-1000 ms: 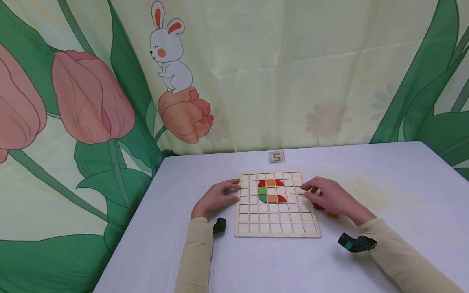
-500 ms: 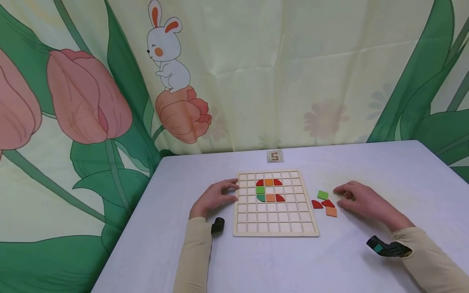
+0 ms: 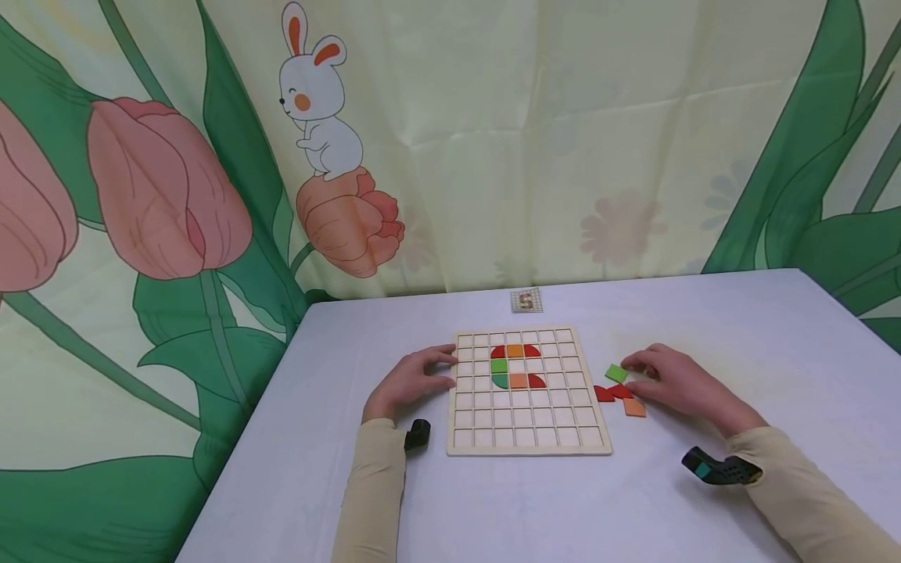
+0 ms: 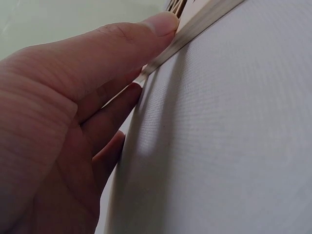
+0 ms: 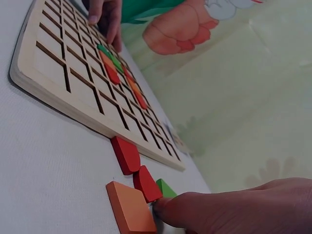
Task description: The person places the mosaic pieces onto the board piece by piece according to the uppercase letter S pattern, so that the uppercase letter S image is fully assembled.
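A wooden grid board [image 3: 531, 451] lies flat on the table, with several red, orange and green tiles set in its cells in a C-like pattern. My left hand [image 3: 414, 383] rests at the board's left edge, thumb and fingertips against the rim. Right of the board, my right hand [image 3: 686, 385] has its fingertips at a green square tile [image 3: 615, 373] and its thumb by a red rounded tile [image 3: 619, 392]. Another red rounded tile [image 5: 126, 155] lies against the board's edge, and an orange square tile [image 5: 130, 208] is in front of the thumb.
At the back of the white table [image 3: 535, 516] lies a small card [image 3: 526, 300] printed with a grid pattern. A curtain [image 3: 479, 156] with tulips and a rabbit hangs behind the table. Each wrist wears a black camera.
My right hand went from the board's right edge out past the loose tiles, then came back left to them. The green and one red tile have shifted slightly left. My left hand stays put.
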`<state>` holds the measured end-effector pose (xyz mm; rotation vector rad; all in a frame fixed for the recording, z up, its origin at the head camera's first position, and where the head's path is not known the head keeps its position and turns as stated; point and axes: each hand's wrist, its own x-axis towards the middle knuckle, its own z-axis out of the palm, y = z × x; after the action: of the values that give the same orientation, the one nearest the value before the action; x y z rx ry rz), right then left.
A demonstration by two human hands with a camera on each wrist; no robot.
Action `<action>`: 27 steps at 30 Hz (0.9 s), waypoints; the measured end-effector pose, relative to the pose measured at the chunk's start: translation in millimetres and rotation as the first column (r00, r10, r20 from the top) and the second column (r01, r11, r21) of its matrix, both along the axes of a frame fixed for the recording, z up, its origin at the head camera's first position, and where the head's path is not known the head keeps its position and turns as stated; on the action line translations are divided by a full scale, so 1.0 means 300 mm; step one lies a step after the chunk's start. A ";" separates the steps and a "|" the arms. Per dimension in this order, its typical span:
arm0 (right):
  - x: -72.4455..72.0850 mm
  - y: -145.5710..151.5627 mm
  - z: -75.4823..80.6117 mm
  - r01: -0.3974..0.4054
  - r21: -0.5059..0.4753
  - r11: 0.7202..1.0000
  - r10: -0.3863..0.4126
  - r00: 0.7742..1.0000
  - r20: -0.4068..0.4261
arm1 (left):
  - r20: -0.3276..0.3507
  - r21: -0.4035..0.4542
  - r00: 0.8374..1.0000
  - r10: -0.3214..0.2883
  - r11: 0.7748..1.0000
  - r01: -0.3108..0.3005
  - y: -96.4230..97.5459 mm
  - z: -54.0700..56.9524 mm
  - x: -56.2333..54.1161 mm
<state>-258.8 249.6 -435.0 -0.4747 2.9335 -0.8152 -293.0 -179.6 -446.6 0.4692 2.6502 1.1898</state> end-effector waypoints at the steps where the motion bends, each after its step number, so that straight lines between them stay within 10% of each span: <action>1: -0.001 -0.003 -0.001 -0.001 -0.002 1.000 0.001 1.000 -0.003 | 0.000 -0.002 1.000 0.002 1.000 -0.002 0.000 -0.001 -0.001; 27: -0.001 -0.029 -0.005 -0.003 0.007 1.000 0.004 0.999 -0.033 | -0.011 -0.017 1.000 0.000 1.000 -0.001 -0.003 -0.007 -0.003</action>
<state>-259.2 240.8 -436.6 -0.4975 2.9637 -0.8043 -293.8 -180.4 -448.8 0.4736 2.6679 1.1670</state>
